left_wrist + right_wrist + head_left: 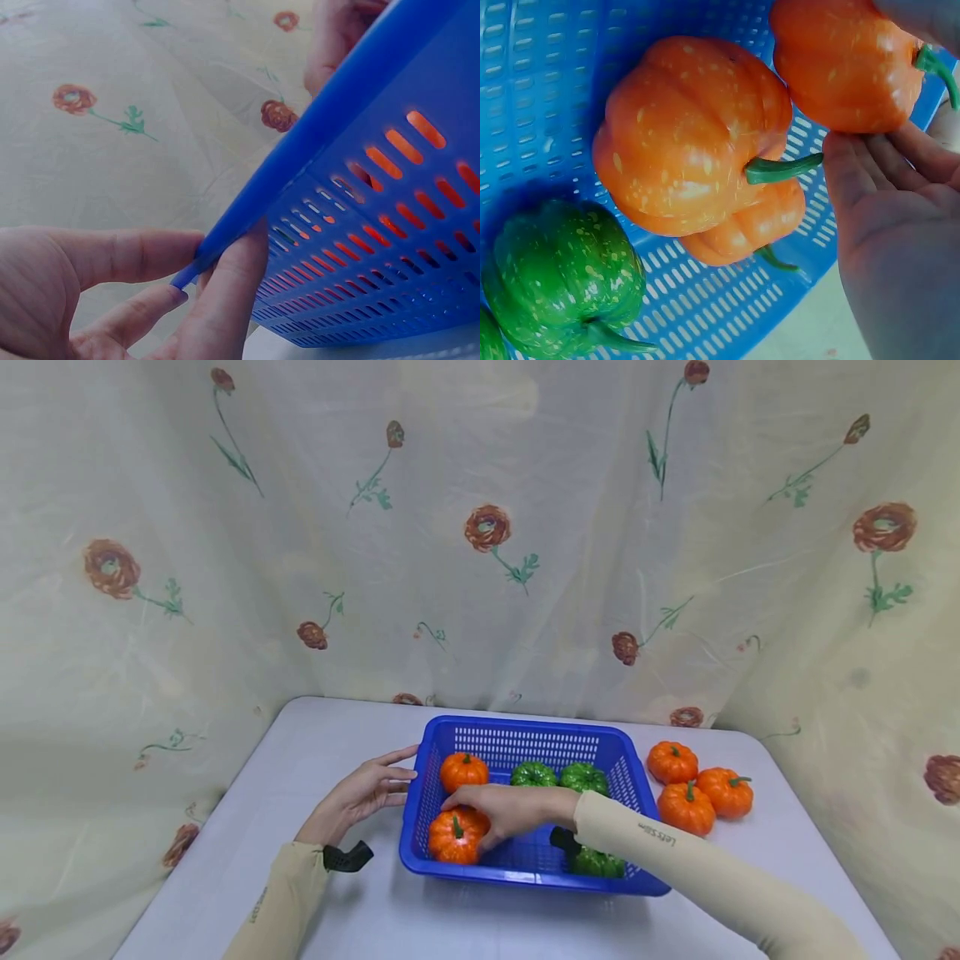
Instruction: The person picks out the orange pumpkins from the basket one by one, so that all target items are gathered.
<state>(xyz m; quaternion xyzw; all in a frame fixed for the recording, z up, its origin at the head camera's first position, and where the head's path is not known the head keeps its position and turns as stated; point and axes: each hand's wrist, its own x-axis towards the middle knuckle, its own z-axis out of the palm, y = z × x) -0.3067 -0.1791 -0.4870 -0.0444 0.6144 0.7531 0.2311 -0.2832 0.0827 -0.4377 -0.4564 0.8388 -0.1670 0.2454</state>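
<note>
In the head view, my right hand (pixel 498 814) reaches into a blue plastic basket (pixel 525 875) and grips an orange toy pumpkin (pixel 453 843) near its front left corner. The right wrist view shows fingers and thumb around this held pumpkin (pixel 847 67), its green stem toward the palm side. Beside it lie a large orange pumpkin (pixel 694 135) and, partly hidden behind that, another orange pumpkin (pixel 742 229). My left hand (pixel 371 789) is at the basket's left side; in the left wrist view its fingers (pixel 236 281) pinch the rim (pixel 255 191).
Green pumpkins (pixel 585 777) sit in the basket's right half, one partly covered by the right forearm. Three orange pumpkins (pixel 686 810) rest on the white table (pixel 360 910) right of the basket. A flowered curtain (pixel 555 635) encloses the table's back and sides.
</note>
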